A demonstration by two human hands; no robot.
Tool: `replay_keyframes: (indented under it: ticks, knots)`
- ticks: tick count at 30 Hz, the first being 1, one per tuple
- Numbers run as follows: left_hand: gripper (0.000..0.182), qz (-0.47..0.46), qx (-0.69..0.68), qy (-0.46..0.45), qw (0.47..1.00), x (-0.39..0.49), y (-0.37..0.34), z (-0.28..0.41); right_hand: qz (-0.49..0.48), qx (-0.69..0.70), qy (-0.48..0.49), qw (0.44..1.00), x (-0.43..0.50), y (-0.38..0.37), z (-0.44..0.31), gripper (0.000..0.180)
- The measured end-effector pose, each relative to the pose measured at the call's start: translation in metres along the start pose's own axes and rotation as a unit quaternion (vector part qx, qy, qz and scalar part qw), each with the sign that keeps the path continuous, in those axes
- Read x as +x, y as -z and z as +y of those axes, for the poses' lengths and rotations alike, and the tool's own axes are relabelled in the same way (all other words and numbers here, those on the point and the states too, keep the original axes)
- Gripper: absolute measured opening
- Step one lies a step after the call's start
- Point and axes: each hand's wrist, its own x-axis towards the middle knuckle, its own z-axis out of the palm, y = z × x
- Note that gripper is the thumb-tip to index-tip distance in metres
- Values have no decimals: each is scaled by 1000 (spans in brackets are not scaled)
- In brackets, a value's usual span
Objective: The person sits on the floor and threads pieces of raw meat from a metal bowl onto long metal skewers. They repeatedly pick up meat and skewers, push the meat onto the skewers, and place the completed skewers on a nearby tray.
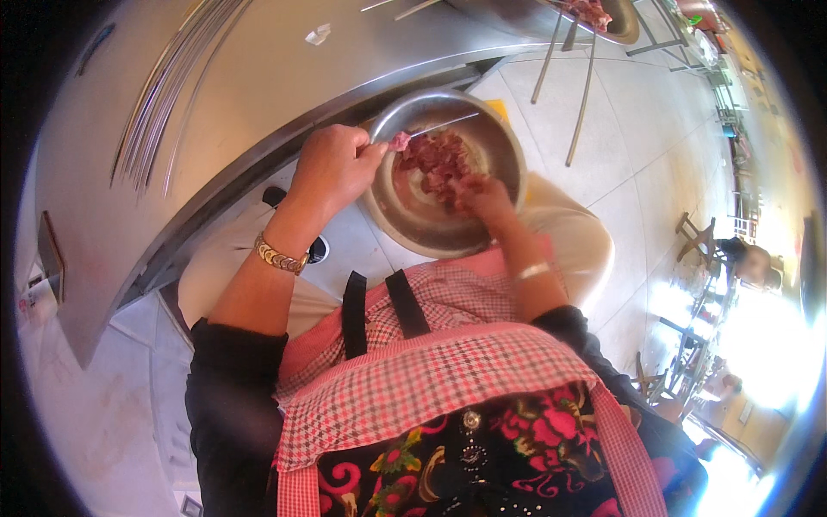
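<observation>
My left hand [342, 161] pinches a piece of raw meat [400, 141] between thumb and forefinger over the rim of a metal bowl. A thin metal skewer [446, 125] runs from that piece out to the right across the bowl. The round stainless-steel bowl [387, 223] sits by my lap and holds a heap of cut raw meat [439, 161]. Inside the bowl, my right hand [486, 201] reaches down into the heap's lower right side. It is blurred, and its fingertips are hidden among the pieces.
Several metal skewers [169, 90] lie on the steel table [271, 71]. A second metal bowl [623, 19] with meat stands at the table's far end, with skewers [585, 97] sticking out past the edge. Wooden stools [696, 236] and a person [753, 265] are far right.
</observation>
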Motion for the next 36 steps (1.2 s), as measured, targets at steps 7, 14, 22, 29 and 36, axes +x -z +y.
replay_keyframes:
  ticks: [7,14,22,29,36]
  knots:
    - [29,8,-4,-19,1000,2,-1,1,148,-82,289,942,54,-35,-1,23]
    - [29,-1,4,-27,1000,0,0,4,99,53,170,979,24,2,-25,17]
    - [30,-21,1,-8,1000,-6,-6,-3,-23,372,32,927,-1,14,-35,11]
    - [30,-71,-26,1,997,-11,-17,-2,-17,512,87,855,-15,13,-60,14]
    - [30,-36,-50,-13,998,-13,-19,-3,-65,577,124,804,-23,9,-74,12]
